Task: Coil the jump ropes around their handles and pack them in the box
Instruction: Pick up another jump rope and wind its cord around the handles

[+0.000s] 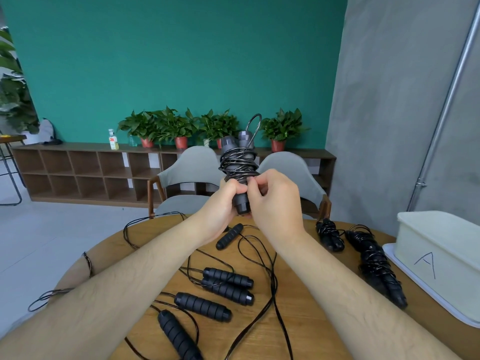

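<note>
I hold a coiled jump rope (238, 162) upright above the round wooden table (306, 320), its two black handles side by side with cord wound around them and a loop sticking up. My left hand (220, 203) grips the lower part of the handles. My right hand (272, 201) pinches the cord at the bottom of the coil. Two wound ropes (330, 236) (374, 263) lie at the right, beside the white box (441, 245) marked "A". Several loose handles (226, 284) with uncoiled cord (270, 276) lie in front of me.
The white box stands on its lid or tray (426, 289) at the table's right edge. Two grey chairs (192, 175) stand behind the table. A low wooden shelf (85, 170) with potted plants runs along the green wall. A cord loop hangs over the table's left edge.
</note>
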